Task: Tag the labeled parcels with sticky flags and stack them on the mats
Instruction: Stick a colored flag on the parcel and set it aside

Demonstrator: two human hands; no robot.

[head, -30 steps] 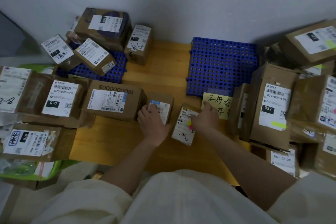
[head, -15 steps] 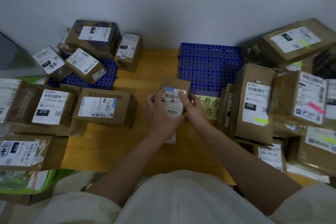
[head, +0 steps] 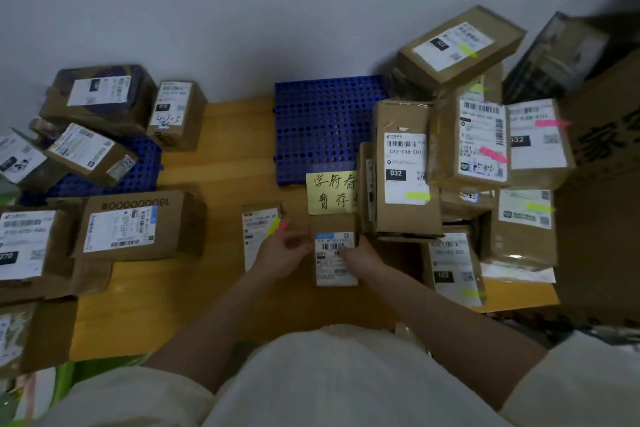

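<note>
A small brown parcel (head: 333, 265) with a white barcode label lies on the wooden table (head: 221, 291), just below a yellow handwritten note (head: 330, 191). My left hand (head: 282, 255) grips its left side and my right hand (head: 363, 256) its right side. To the left lies another small parcel (head: 258, 229), with a yellow and a pink sticky flag (head: 277, 226) on its label. A bare blue perforated mat (head: 322, 128) lies behind the note. A second blue mat (head: 138, 170) at the back left carries several parcels.
Flagged parcels are stacked high on the right (head: 405, 170), up against a large carton (head: 602, 163). Unflagged boxes crowd the left, including a long one (head: 138, 225). A grey wall closes the back. A green bin (head: 65, 378) sits below the left table edge.
My hands picked up the small barcode parcel from beside the long box, lifted it, then brought it down to the right below the yellow note. The flagged parcel stayed on the table.
</note>
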